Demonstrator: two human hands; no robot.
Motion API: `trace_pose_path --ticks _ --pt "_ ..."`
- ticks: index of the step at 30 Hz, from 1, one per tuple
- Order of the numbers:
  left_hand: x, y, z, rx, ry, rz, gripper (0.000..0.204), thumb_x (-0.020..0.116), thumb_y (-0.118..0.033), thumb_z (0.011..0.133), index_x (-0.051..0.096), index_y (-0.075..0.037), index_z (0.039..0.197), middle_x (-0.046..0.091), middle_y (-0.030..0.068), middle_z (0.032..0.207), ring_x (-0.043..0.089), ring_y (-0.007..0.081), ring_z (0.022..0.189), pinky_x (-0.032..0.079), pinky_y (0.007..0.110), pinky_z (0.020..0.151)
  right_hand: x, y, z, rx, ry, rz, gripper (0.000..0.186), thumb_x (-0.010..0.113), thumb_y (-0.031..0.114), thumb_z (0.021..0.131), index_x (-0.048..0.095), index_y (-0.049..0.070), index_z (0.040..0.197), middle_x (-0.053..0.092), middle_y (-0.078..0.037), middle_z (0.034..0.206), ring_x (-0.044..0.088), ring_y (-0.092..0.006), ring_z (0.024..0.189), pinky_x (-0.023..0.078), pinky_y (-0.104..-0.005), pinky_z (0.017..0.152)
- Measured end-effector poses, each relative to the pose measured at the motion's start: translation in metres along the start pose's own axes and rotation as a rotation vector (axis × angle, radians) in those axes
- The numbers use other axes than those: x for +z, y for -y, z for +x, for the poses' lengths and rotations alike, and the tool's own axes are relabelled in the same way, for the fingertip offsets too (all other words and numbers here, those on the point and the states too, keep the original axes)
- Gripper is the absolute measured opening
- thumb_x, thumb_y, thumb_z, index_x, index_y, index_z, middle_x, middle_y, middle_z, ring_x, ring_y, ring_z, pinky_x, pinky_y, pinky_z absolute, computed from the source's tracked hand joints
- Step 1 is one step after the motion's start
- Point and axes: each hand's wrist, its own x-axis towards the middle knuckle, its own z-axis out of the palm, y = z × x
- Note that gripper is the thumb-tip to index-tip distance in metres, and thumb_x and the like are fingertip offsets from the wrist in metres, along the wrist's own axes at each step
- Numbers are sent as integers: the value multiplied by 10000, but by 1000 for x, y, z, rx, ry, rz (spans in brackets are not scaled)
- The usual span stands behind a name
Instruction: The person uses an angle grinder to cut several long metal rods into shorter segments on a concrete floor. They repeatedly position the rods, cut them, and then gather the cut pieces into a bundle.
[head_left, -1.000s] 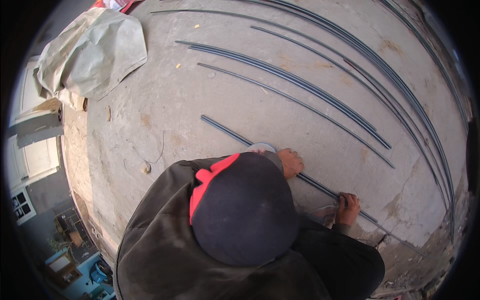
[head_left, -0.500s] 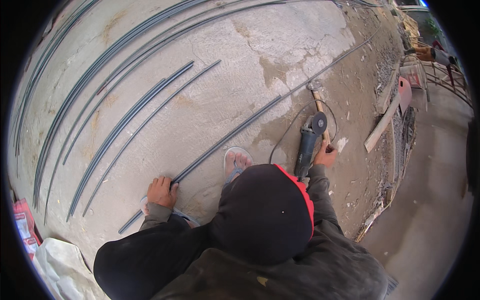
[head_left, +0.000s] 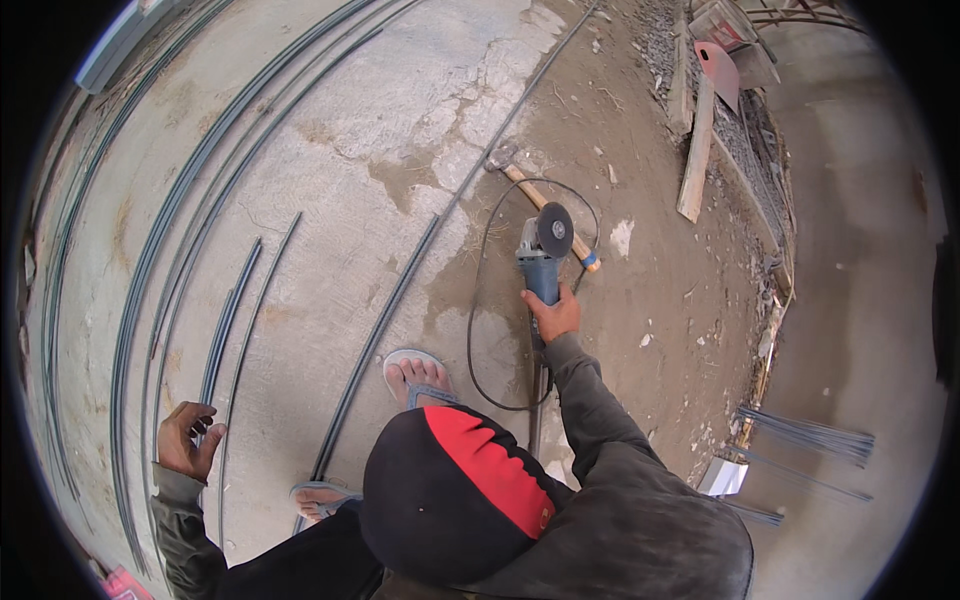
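My right hand (head_left: 556,316) is wrapped round the body of an angle grinder (head_left: 540,272) with a dark disc facing up. Beneath the grinder, a hammer (head_left: 545,203) with a wooden handle lies on the ground, its head toward the far side. My left hand (head_left: 188,440) is raised at the left, fingers curved with a gap to the thumb. It hovers by a bundle of short steel rods (head_left: 222,335); no rod shows in its grasp. Long steel rods (head_left: 378,325) run past my sandalled feet (head_left: 418,375).
Bundles of long rods (head_left: 150,265) curve across the concrete at the left. A black power cord (head_left: 472,340) loops round the grinder and hammer. Wooden planks (head_left: 697,150) and a pink shovel blade (head_left: 717,75) lie at the far right. More rods (head_left: 810,435) lie at the right.
My right hand has left the hammer handle and taken hold of the grinder, lifting it. My left hand has let go of the long rods and moved left. The view has shifted.
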Motion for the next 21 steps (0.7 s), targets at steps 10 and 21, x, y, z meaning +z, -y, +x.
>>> trace_pose_path --ticks 10,21 --pt "177 -308 159 605 488 -562 944 725 -692 834 529 45 1391 654 246 1185 667 324 1064 551 410 888 -145 129 -73 -96 -139 512 548 839 348 833 638 -85 1103 715 -120 911 668 -161 768 537 -329 689" --pt "158 -419 117 786 433 -1342 814 661 -638 930 532 55 1335 651 120 1143 620 181 1041 506 327 900 -204 220 -123 -321 -605 611 643 611 473 1004 545 -121 1240 692 -235 1077 673 -291 971 511 -373 872"
